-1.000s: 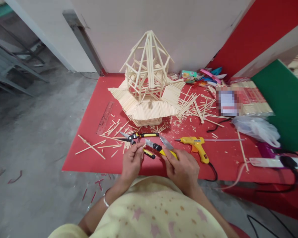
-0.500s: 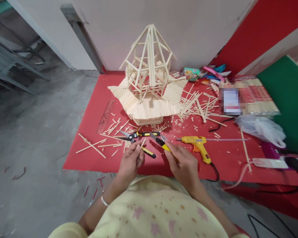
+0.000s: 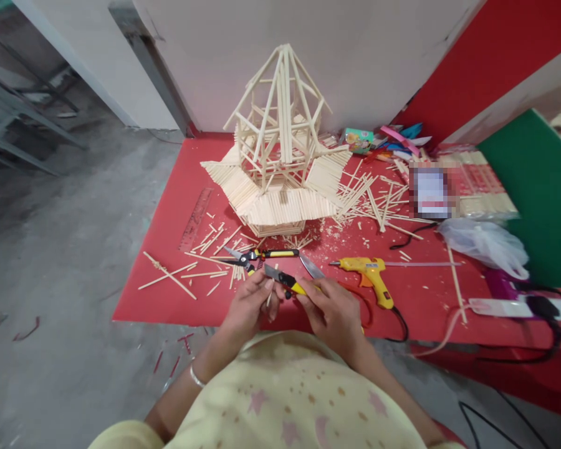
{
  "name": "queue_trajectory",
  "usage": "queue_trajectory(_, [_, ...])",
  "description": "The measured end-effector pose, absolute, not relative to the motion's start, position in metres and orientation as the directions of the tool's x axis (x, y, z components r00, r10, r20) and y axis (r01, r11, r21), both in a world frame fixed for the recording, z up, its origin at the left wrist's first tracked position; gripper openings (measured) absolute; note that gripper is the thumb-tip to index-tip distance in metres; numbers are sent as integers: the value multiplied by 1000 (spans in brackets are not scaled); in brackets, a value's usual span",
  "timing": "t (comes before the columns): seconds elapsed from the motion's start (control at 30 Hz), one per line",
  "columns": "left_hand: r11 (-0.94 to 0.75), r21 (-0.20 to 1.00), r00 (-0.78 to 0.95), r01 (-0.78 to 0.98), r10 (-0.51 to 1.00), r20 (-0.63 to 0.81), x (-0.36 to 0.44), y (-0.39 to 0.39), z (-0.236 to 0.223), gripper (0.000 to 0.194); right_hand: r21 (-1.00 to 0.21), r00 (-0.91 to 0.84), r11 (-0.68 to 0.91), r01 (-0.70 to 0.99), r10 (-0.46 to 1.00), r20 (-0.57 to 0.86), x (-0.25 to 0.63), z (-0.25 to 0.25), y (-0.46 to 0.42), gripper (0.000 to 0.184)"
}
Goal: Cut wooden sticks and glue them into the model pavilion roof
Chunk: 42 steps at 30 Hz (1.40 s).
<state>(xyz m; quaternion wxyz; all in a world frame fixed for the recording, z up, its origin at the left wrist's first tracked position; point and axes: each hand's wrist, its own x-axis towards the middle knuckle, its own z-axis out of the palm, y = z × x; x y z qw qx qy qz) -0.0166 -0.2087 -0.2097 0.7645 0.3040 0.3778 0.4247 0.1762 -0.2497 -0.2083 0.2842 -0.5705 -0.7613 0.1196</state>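
Between the fingers of my left hand (image 3: 250, 305) is a short wooden stick (image 3: 270, 293), pinched near the table's front edge. My right hand (image 3: 333, 307) is closed around a yellow and black utility knife (image 3: 287, 280), its blade pointing left and lying across the stick. Yellow and black pruning shears (image 3: 257, 255) lie open just beyond my hands, partly hidden by them. Behind these stands a stick-built model (image 3: 283, 149), with an open-framed peaked top and slatted panels round its lower part. A yellow glue gun (image 3: 367, 271) lies to the right of my right hand.
Loose sticks (image 3: 168, 274) and shavings are strewn over the red table (image 3: 144, 305). A clear ruler (image 3: 195, 218) lies at left. On the right are a plastic bag (image 3: 484, 243), packaged sticks (image 3: 481, 184), a power strip (image 3: 500, 307) and black cords.
The knife has moved from right of the stick onto it, as my right hand shifted left. My left hand has turned the stick more upright. Both hands keep their hold.
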Motion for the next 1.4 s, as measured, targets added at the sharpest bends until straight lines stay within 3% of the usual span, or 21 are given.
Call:
queue_trajectory(0.2, [441, 787, 284, -433, 894, -345, -13, -207, -208, 13, -438, -208, 319, 841, 937, 282, 176, -209, -251, 43])
queue_trajectory(0.43, [473, 765, 277, -436, 880, -386, -12, -209, -205, 23, -493, -165, 292, 819, 944, 285, 175, -214, -255, 44])
queue_trajectory(0.53, [430, 775, 245, -463, 902, -354, -12, -209, -205, 28, -497, -70, 233, 836, 943, 324, 177, -212, -257, 42])
queue_trajectory(0.63, [388, 801, 188, -456, 922, -339, -11, -208, -201, 26, -426, 19, 158, 891, 924, 382, 172, -205, -255, 39])
queue_trajectory(0.7, [374, 813, 179, -446, 927, -328, -11, -207, -197, 22, -358, -10, 160, 920, 923, 385, 163, -201, -250, 35])
queue_trajectory(0.87, [349, 816, 178, -461, 937, -301, -9, -202, -185, 18, -308, -84, 163, 937, 963, 254, 138, -206, -231, 39])
queue_trajectory(1.0, [299, 819, 149, -490, 954, -259, -12, -195, -175, 17, -472, -58, 200, 858, 953, 298, 132, -199, -225, 35])
queue_trajectory(1.07, [272, 821, 120, -502, 962, -245, -14, -192, -168, 17, -647, -79, 274, 711, 946, 313, 132, -186, -225, 30])
queue_trajectory(1.17, [263, 819, 101, -510, 964, -246, -13, -188, -155, 18, -857, -223, 304, 416, 948, 227, 129, -163, -224, 24])
queue_trajectory(1.3, [219, 841, 73, -496, 975, -210, -8, -182, -129, 21, -927, -231, 246, 283, 956, 183, 125, -145, -214, 33])
queue_trajectory(1.4, [88, 895, 11, -438, 996, -93, -12, -169, -105, 23, -941, -186, 245, 235, 961, 204, 128, -131, -200, 33])
